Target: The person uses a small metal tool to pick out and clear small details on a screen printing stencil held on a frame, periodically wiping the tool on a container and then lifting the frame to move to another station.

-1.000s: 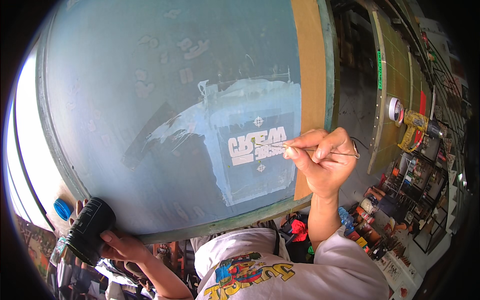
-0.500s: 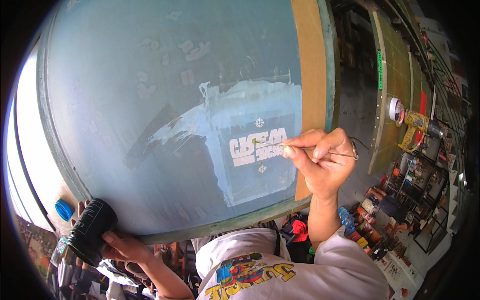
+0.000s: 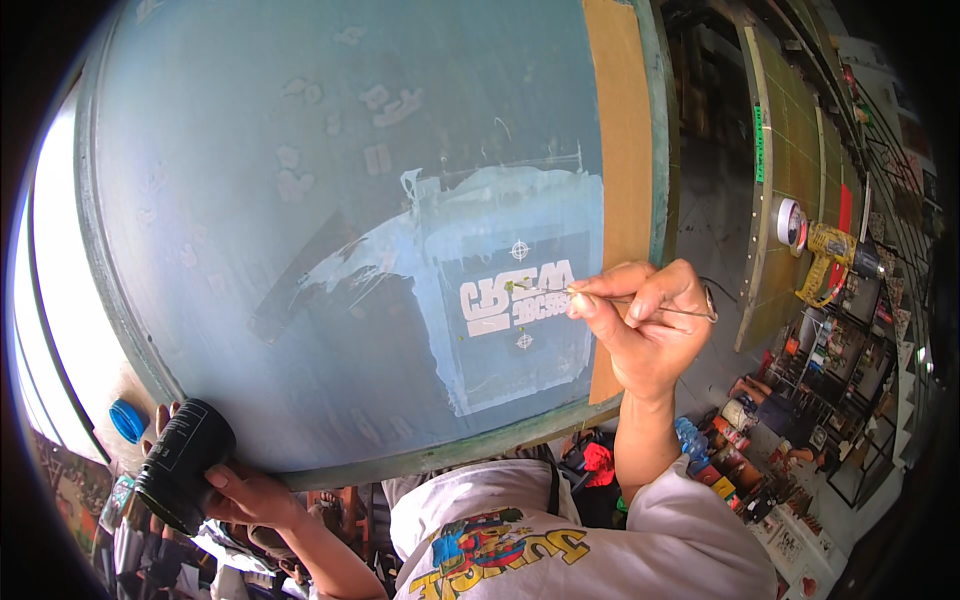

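A large screen-printing frame (image 3: 300,130) with blue-grey mesh lies before me, with pale mirrored block lettering (image 3: 487,298) and round registration marks near its right side. In my right hand (image 3: 655,325), a thin wire-like tool (image 3: 672,311) is pinched between thumb and fingers. The tip reaches left to the lettering, by a small yellow-green dab (image 3: 517,286); whether it touches the mesh I cannot tell. My left hand (image 3: 240,495) grips a black jar (image 3: 187,465), tilted, at the frame's near left corner. What the jar contains is hidden.
Brown tape (image 3: 617,120) runs along the frame's right inner edge. A blue lid (image 3: 127,421) lies left of the jar. Rightward are a yellow drill (image 3: 830,262), a white tape roll (image 3: 790,222) and other upright screens (image 3: 790,130). Cans and bottles (image 3: 715,450) crowd the lower right.
My right hand has barely shifted, staying over the lettering. The yellow-green dab at the tool's tip looks a little larger. The left hand and jar hold almost the same place.
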{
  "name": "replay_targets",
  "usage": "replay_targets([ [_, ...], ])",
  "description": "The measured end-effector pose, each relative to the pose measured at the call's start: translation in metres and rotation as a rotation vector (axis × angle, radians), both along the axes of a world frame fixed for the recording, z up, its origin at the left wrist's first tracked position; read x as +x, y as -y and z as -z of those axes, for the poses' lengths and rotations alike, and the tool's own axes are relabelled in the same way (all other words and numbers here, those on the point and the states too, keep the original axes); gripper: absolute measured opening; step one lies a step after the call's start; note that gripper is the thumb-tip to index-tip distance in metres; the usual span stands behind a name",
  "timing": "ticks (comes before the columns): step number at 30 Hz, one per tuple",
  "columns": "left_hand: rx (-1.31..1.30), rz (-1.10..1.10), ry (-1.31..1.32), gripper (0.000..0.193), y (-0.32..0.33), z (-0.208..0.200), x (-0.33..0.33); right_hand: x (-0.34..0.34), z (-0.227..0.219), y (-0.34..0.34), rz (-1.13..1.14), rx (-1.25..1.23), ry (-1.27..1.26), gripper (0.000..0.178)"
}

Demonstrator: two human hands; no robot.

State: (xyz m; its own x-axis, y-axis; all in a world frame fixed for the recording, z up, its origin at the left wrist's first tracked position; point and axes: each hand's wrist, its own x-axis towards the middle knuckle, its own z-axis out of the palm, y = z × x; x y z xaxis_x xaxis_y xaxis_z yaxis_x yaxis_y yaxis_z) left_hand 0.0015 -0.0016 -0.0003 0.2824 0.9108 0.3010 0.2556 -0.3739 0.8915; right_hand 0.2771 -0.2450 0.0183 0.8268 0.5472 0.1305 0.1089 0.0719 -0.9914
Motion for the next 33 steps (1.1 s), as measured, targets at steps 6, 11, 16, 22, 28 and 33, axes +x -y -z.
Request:
replay_targets([
  [6,-0.031,-0.03,0.028,0.057,0.003,-0.002,0.003,0.001,0.001,0.0,-0.015,0.001,0.016,0.033],
  [11,-0.042,-0.035,0.038,0.057,0.004,-0.002,0.004,-0.002,-0.002,-0.005,0.048,-0.054,0.031,0.036],
  [16,-0.031,-0.027,0.015,0.058,0.003,-0.002,0.004,-0.001,-0.002,-0.006,0.043,-0.052,0.029,0.036],
  [22,-0.03,0.005,0.009,0.057,0.001,0.0,-0.002,-0.002,-0.001,-0.005,0.052,-0.043,0.022,0.036],
  [28,-0.024,0.007,-0.003,0.057,0.0,-0.001,-0.002,-0.001,-0.001,-0.005,0.029,-0.033,0.019,0.035],
  [33,-0.023,-0.011,-0.014,0.057,0.0,0.002,-0.007,0.001,0.0,0.0,0.003,-0.002,-0.005,0.033],
])
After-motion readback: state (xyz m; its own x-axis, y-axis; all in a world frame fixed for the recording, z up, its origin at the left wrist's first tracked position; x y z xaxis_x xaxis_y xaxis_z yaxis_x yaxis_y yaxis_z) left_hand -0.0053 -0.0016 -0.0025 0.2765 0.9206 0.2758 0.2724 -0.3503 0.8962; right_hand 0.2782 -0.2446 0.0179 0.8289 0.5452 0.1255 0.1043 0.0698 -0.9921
